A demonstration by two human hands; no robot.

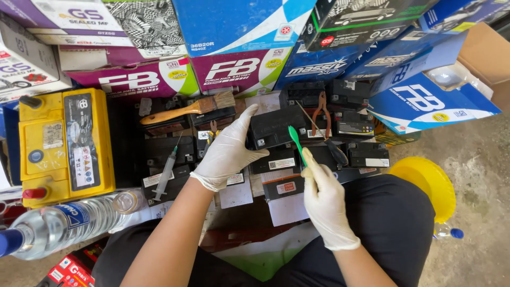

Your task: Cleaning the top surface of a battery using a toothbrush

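My left hand grips the near-left corner of the small black battery, fingers wrapped on it. My right hand pinches a green stick, its long axis pointing up-left at that battery's near edge.

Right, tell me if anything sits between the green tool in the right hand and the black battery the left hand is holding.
Nothing visible does. The right hand holds the green tool with its tip right at the edge of the black battery, which the left hand grips. The pliers lie off to the side.
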